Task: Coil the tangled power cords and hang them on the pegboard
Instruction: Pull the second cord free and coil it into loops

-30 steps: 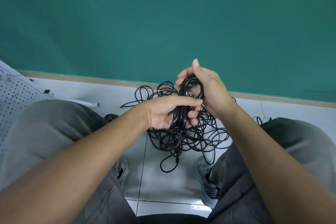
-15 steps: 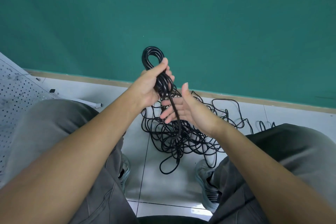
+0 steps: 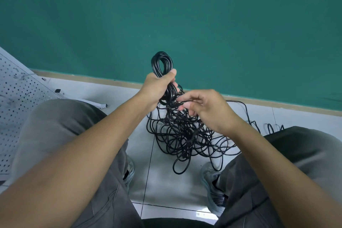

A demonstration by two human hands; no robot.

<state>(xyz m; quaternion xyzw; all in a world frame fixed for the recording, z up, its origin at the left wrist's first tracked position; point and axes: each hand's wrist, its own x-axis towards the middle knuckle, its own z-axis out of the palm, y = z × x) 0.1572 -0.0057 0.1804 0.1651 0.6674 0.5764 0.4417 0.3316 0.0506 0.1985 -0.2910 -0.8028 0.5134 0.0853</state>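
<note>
A second ago both hands held the coiled cord [image 3: 162, 65] low over the tangled pile [image 3: 185, 135]; now the left hand [image 3: 157, 87] alone grips it, raised so its loop stands against the green wall [image 3: 185, 15]. The right hand [image 3: 207, 107], which half a second ago lay open with straight fingers just right of the coil, now curls its fingers and pinches strands at the coil's lower end.
</note>
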